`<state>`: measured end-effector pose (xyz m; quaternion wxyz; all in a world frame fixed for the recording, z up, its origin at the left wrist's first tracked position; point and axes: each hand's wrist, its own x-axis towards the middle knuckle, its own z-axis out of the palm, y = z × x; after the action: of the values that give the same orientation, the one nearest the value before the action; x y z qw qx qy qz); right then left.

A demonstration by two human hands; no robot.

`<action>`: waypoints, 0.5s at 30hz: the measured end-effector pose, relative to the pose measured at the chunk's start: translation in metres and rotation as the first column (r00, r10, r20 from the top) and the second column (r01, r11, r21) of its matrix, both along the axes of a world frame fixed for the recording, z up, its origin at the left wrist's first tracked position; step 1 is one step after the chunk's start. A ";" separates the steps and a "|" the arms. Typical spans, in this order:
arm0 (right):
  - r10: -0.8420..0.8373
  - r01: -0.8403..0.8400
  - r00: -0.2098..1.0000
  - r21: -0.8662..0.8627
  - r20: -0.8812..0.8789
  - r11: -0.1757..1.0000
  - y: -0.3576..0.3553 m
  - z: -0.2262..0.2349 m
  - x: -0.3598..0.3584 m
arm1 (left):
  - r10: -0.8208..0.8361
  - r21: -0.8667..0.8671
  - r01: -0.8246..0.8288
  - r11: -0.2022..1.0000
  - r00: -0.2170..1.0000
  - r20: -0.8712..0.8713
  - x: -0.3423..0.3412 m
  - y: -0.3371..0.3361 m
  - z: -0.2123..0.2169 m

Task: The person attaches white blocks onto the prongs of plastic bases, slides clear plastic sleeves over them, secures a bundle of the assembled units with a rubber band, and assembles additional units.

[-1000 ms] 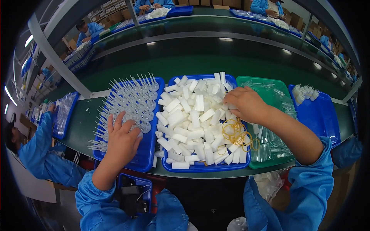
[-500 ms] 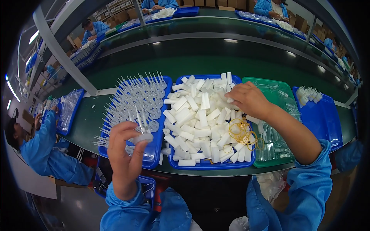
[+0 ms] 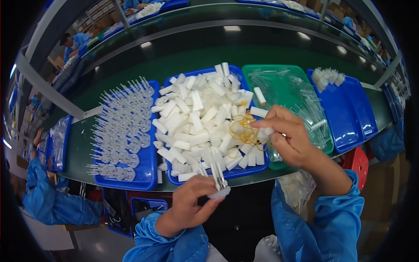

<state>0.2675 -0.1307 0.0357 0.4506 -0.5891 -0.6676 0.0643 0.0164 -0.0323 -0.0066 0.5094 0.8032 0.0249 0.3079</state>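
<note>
My left hand [image 3: 190, 203] pinches a clear plastic piece [image 3: 220, 191] by its flat, frosted base, with thin tubes standing up from it. It is at the front edge of a blue tray [image 3: 238, 71] heaped with short white blocks [image 3: 197, 121]. To the right, my right hand [image 3: 290, 139] is closed, thumb and fingers pinching a small white block [image 3: 265, 132], partly hidden by the fingers. Just beside those fingertips, a tangle of yellow rubber bands [image 3: 243, 130] lies on the white blocks.
A blue tray [image 3: 147, 174] on the left holds rows of similar clear tubed pieces [image 3: 122, 126]. On the right, a green tray [image 3: 279, 87] contains clear tubes, beside another blue tray [image 3: 342, 114] with a small cluster of pieces [image 3: 327, 77]. A co-worker's blue sleeve [image 3: 61, 205] is at far left.
My right hand has drawn back from the heap's far side toward the rubber bands, the white block in its fingers. My left hand has moved right and lower with the clear piece. The view has shifted.
</note>
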 end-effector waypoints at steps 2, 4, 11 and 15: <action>0.004 -0.005 0.995 -0.011 -0.096 1.000 -0.012 -0.009 -0.005 | -0.033 0.140 0.028 0.990 0.999 0.034 0.013 -0.009 0.000; -0.036 0.027 0.981 -0.051 -0.193 0.998 -0.021 -0.019 -0.010 | -0.076 0.159 0.072 0.985 0.997 0.024 0.020 -0.016 -0.006; -0.196 0.068 0.752 -0.222 -0.630 0.973 -0.039 -0.023 -0.026 | -0.144 0.221 0.115 0.969 0.982 0.120 0.032 -0.026 -0.022; -0.184 -0.006 0.461 -0.210 -0.868 0.978 -0.039 -0.026 -0.033 | -0.135 0.227 0.102 0.969 0.982 0.135 0.035 -0.027 -0.025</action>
<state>0.2340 -0.1700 0.0097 0.6770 -0.5436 -0.2978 0.3969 0.0513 -0.0595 -0.0315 0.4359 0.8290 -0.0956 0.3371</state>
